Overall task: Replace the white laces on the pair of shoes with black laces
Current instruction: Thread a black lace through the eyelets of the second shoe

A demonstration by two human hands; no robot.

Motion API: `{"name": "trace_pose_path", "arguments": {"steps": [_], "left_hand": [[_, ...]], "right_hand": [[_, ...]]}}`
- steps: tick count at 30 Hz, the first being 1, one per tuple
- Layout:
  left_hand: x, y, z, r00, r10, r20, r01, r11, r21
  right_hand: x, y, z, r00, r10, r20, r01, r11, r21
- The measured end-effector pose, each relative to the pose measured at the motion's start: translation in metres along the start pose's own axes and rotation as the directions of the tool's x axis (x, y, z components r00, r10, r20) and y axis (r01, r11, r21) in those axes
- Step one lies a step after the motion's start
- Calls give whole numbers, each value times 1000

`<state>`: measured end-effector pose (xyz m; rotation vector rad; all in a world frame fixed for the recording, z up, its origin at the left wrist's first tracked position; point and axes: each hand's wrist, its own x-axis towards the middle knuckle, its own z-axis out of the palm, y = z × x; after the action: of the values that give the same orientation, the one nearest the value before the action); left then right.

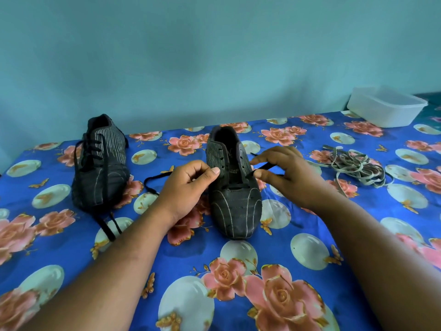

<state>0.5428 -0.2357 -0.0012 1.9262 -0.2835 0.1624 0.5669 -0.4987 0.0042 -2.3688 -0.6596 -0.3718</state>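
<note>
Ok, both hands on the near shoe (235,206) now, the one sitting mid-cloth w/ its toe pointing at me. My right hand (291,174) is just right of the eyelets, fingers curled, thumb & forefinger pinching one end of the black lace (263,167). That end runs from my pinch down into an eyelet on the right side. The lace crosses the shoe low down, at the bottom eyelets; upper eyelets are bare, tongue showing.

My left hand (188,185) is at the shoe's left edge, fingers curled in, thumb up against the side by the eyelets. Looks like it's holding the other end of the same lace, since the black strand loops out on the cloth just left of my wrist, but the grip point itself is hidden behind my fingers, so can't say for sure.

Other shoe (101,163) is off to the left, well apart, tilted onto its side, black lace already criss-crossed thru it, loose ends trailing toward me on the cloth (286,254).

White laces (355,167) lie in a tangled heap to the right, near my right hand but not touching. Plastic tub (386,107) at the far right corner.
</note>
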Motion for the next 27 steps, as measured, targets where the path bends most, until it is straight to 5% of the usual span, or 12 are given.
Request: {"name": "trace_pose_path", "arguments": {"steps": [5,8,14,20,27], "left_hand": [[4,2,7,932,327,-155,-281,924,260],[6,9,16,890,439,-124,-337,816,469],[3,22,29,948,317,-26,-190,629,754],[7,28,34,998,51,32,-58,656,752],[12,30,34,993,-75,88,0,755,655]], "right_hand": [[2,-4,0,998,-65,-8,64,997,-33],[1,-7,0,999,-49,-1,49,998,-32],[0,-18,-4,997,10,76,-24,984,178],[-1,-24,-3,991,90,95,-111,963,247],[1,-19,0,986,136,101,-157,956,248]]}}
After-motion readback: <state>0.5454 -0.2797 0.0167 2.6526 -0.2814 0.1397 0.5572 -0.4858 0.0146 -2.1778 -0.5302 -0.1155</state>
